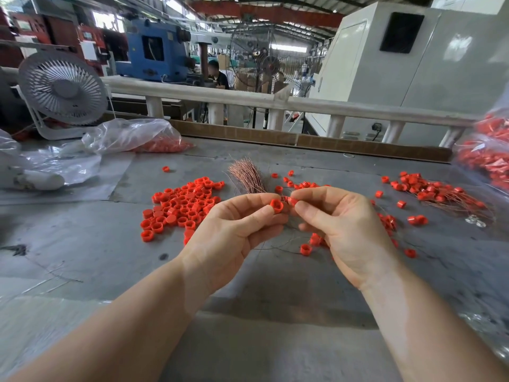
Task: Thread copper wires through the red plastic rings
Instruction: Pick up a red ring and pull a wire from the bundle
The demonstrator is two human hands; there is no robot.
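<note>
Left hand (pixel 237 224) pinches red ring (pixel 276 205) at fingertips; right hand (pixel 338 216) pinches second ring (pixel 292 201), wire itself too thin to confirm. Wired rings (pixel 435 191) heaped at right: part done. Loose ring pile (pixel 181 208) and copper wire bundle (pixel 246 175) remain: much left.

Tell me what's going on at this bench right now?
A person is threading red plastic rings onto thin copper wire. The left hand pinches one red ring between thumb and forefinger, while the right hand pinches another small red piece right beside it. A pile of loose rings lies to the left on the table, a bundle of copper wires behind the hands, and rings already on wires to the right.
</note>
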